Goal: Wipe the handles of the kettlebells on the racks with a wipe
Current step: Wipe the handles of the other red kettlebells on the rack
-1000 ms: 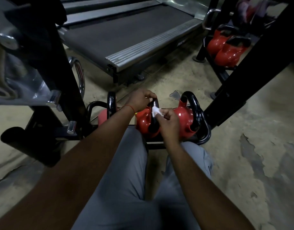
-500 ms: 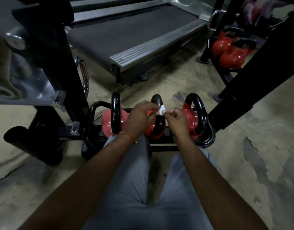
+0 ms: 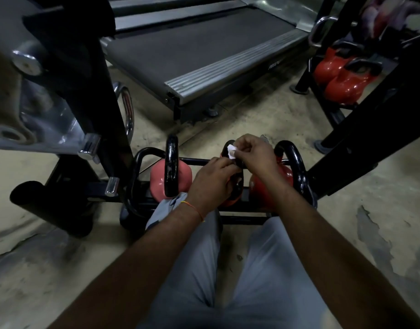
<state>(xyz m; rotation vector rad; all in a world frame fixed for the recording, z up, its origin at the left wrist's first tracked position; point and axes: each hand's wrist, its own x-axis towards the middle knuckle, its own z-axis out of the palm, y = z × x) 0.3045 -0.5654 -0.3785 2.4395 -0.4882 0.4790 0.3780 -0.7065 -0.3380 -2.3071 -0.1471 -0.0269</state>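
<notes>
Pinching a white wipe (image 3: 231,151) w/ thumb & fingertips, right hand (image 3: 254,156) pressed it vs. far top of the black handle (image 3: 226,146) of middle kettlebell (image 3: 236,194) on low rack (image 3: 240,220). Left hand (image 3: 211,180) curled round same handle's near part. Pink kettlebell (image 3: 156,179) sat left, red kettlebell (image 3: 270,188) right, treadmill (image 3: 192,51) far.

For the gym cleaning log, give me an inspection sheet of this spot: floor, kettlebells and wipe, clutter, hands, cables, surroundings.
Surface: concrete floor, stained and patchy.
Job's things: pink kettlebell, middle kettlebell and right kettlebell on the low rack; wipe at the top of the middle handle.
Clutter: nothing seen.
Hands: right hand pinches the wipe; left hand holds the middle handle lower down.
Cables: nothing seen.
Surroundings: treadmill ahead; red kettlebells on a second rack, far right.
</notes>
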